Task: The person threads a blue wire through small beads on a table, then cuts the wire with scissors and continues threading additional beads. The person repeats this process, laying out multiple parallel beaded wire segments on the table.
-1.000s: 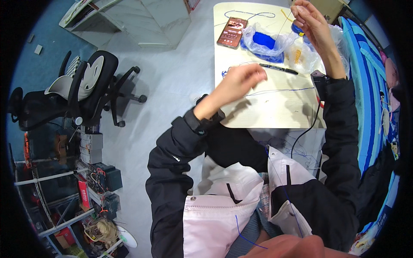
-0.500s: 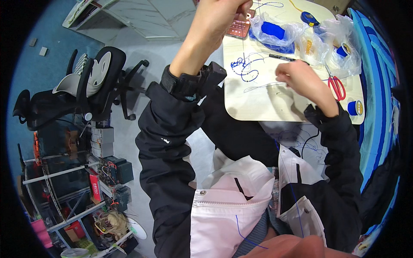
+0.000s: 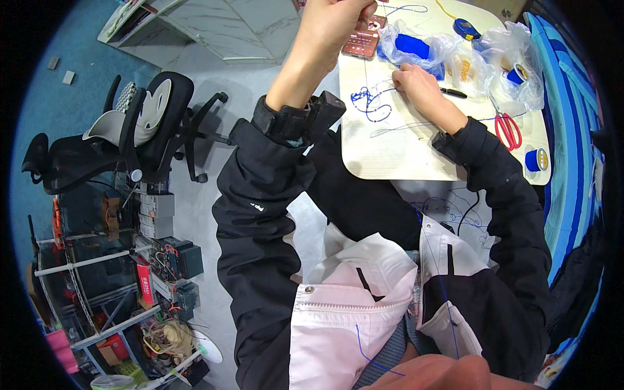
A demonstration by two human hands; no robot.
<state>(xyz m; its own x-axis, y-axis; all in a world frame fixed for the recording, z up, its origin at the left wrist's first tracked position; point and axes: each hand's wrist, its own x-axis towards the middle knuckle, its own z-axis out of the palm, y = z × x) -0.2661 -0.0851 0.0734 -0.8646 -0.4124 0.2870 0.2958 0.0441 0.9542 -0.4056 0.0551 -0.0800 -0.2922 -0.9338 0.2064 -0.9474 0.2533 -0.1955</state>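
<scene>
My left hand [image 3: 338, 19] is raised at the top edge, its fingers pinched together. A thin thread hangs from them towards a tangle of dark blue beaded cord [image 3: 379, 117] on the table. Over the table, my right hand [image 3: 419, 88] has its fingertips closed just right of the tangle. A fine cord runs by those fingertips, but what they hold is too small to make out. Below, a loop of thin thread [image 3: 390, 132] lies on the tabletop. A black pen [image 3: 454, 93] is beside my right hand.
On the table [image 3: 403, 159] are a phone [image 3: 361, 45], plastic bags with blue [image 3: 412, 45] and yellow [image 3: 465, 69] contents, a tape measure [image 3: 466, 28], red-handled scissors [image 3: 508, 132] and a blue thread spool [image 3: 537, 160]. An office chair [image 3: 140, 123] and a cluttered rack [image 3: 91, 263] stand left.
My right hand has moved left and away from me, from above the thread loop to beside the beaded tangle. My left hand stays raised, nearly in place.
</scene>
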